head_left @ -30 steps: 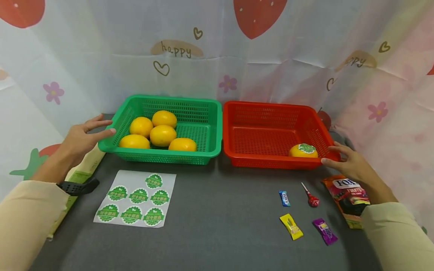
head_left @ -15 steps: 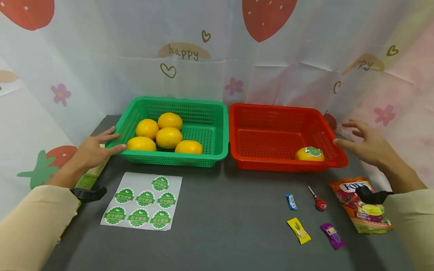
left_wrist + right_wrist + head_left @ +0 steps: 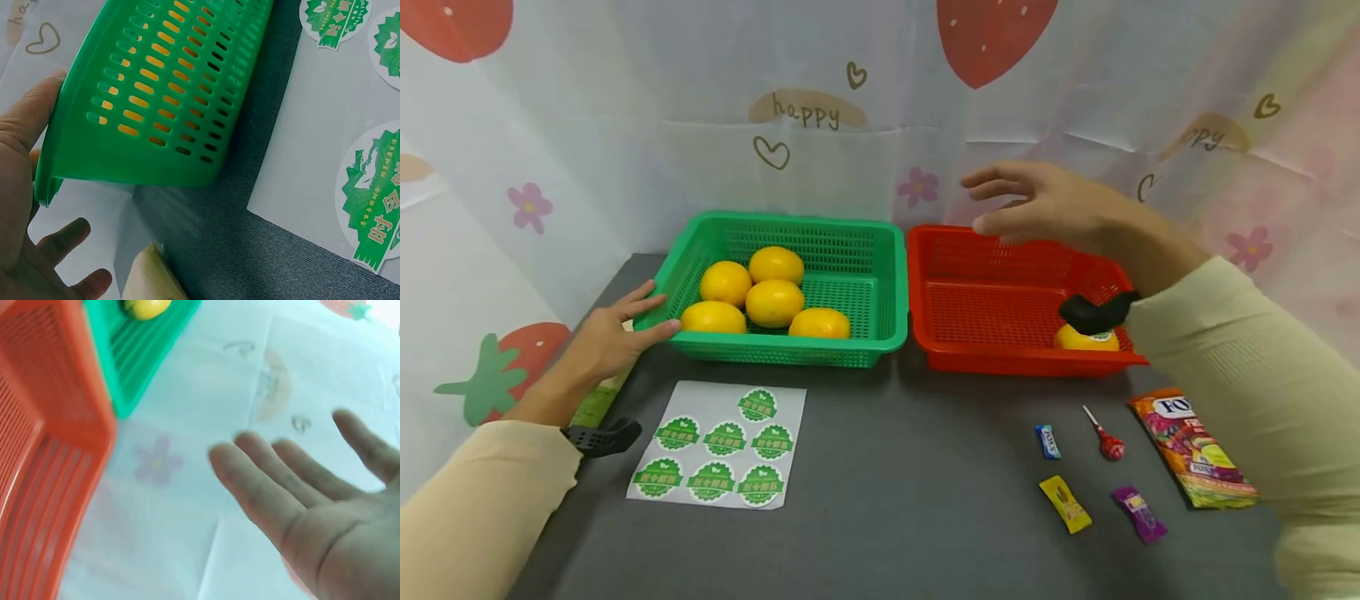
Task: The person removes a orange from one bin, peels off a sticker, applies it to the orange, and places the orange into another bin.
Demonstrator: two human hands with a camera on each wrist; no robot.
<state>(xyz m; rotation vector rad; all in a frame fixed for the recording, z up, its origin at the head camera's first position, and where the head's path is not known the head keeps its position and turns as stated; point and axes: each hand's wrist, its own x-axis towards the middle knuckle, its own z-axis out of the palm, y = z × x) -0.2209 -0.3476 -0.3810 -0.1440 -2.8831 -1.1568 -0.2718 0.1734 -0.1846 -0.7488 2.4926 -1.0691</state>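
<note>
The left hand (image 3: 606, 337) rested with relaxed fingers against the near left corner of the green basket (image 3: 880, 275), whose five oranges (image 3: 772, 302) lay just beyond its fingertips. The right hand (image 3: 1045, 208) hovered empty, fingers spread, above the red basket (image 3: 992, 362); one stickered orange (image 3: 1086, 339) sat below its wrist.

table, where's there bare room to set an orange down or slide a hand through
The widest bare patch of table lies between the sticker sheet and the loose candies. Most of the red basket floor is free too. It is crowded in the green basket, with five oranges, and around the candy bag at the right.
</note>
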